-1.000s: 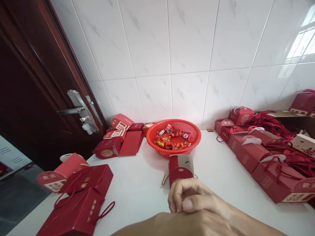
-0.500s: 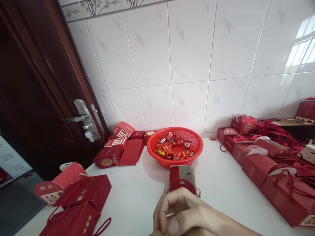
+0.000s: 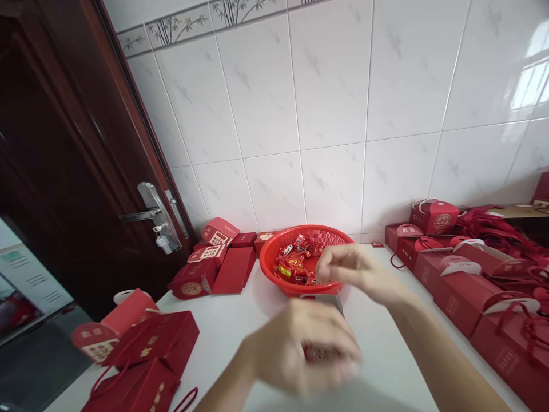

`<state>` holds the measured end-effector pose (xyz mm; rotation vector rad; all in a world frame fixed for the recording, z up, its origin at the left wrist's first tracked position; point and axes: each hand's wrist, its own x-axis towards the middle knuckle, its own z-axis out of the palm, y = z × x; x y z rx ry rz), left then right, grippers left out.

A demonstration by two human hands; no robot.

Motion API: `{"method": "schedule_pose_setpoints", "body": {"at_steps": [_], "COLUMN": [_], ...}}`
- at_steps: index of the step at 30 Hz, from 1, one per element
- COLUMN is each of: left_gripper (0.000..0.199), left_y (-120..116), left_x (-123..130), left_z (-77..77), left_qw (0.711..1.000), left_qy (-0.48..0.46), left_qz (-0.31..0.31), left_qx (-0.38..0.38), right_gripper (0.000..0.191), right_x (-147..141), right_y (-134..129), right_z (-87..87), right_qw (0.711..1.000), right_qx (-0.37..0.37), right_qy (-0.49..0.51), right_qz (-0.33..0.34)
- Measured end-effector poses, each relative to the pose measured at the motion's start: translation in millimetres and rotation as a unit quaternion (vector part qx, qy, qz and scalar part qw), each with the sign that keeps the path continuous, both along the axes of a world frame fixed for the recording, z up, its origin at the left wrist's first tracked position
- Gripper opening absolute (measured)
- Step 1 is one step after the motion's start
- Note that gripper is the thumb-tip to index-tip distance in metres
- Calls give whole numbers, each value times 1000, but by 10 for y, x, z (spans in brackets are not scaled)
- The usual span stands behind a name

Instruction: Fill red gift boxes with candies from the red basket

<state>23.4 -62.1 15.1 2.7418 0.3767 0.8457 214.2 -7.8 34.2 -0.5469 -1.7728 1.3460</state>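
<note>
Over the right front of the red plastic basket point(image 3: 274, 278) is my right hand point(image 3: 355, 272), its fingers curled above the wrapped candies point(image 3: 294, 266); whether it pinches one cannot be made out. My left hand point(image 3: 304, 349) is blurred by motion and hangs in front of a small red box point(image 3: 321, 353). Parts of that box show past the fingers, with a gold pattern on its front and a grey inner flap behind the hand. The left fingertips are smeared, so their grip is unclear.
Red gift boxes with cord handles point(image 3: 171, 343) lie at the left front of the white table point(image 3: 231, 320). More boxes point(image 3: 195, 278) sit at the back left. A long row of red boxes point(image 3: 454, 292) and red ribbons point(image 3: 484, 232) line the right side. A brown door point(image 3: 64, 143) stands left.
My right hand has moved forward from near the front edge to the basket. My left hand has come up over the small box. The view has shifted slightly.
</note>
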Motion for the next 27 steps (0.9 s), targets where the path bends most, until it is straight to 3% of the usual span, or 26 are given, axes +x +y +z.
{"method": "schedule_pose_setpoints", "body": {"at_steps": [3,5,7,9,11,18,22,27], "left_gripper": [21,24,27,24,23,88,93,93], "left_y": [582,951,1252,1473,1627,1865,1848,1818], "left_x": [-205,-301,-329,-293,-222,-61,-6,18], "left_z": [84,80,21,-68,-154,-286,-349,-402], "left_qw": [973,937,905,853,820,801,776,780], "left_qy": [-58,-2,150,303,369,390,420,413], "left_qz": [169,275,299,305,309,359,386,380], "left_qx": [-144,-213,-264,-296,-310,-277,-271,-277], "right_gripper": [26,26,25,23,21,11,10,11], "right_x": [124,148,132,91,45,-1,3,4], "right_y": [391,608,761,853,911,1040,1049,1029], "right_z": [-85,-221,-372,-508,-619,-817,-821,-809], "right_qw": [978,961,953,952,949,934,933,933], "right_qx": [42,28,20,32,56,86,90,88], "right_qy": [-18,-19,-27,-50,-91,-180,-198,-208], "right_qz": [-202,-274,-301,-301,-298,-298,-286,-282]}}
